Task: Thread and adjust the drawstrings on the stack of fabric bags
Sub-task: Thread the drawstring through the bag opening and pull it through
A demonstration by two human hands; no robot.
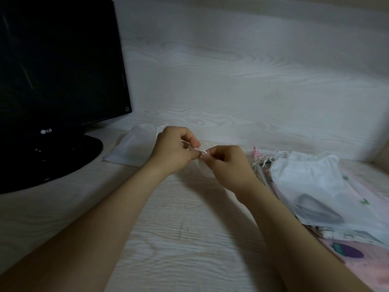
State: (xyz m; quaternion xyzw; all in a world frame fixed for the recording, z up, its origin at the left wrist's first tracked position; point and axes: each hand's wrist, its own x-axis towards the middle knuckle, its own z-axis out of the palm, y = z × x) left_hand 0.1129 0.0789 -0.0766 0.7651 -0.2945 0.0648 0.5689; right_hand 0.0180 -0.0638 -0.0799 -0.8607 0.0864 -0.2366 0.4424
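Above the middle of the desk, my left hand point(175, 149) and my right hand point(226, 165) meet, both pinching a thin white drawstring point(199, 150) at the gathered mouth of a small white fabric bag point(203, 169). Most of that bag hangs hidden behind my right hand. At the right lies a stack of fabric bags point(328, 192), a white one on top of pink printed ones, their loose cord ends point(267, 159) pointing left. One flat white bag point(134, 147) rests behind my left hand, near the monitor.
A black monitor point(59, 66) on a round base point(63, 159) fills the left side. The pale wood-grain desk point(179, 228) meets a matching wall panel point(252, 81) just behind the bags.
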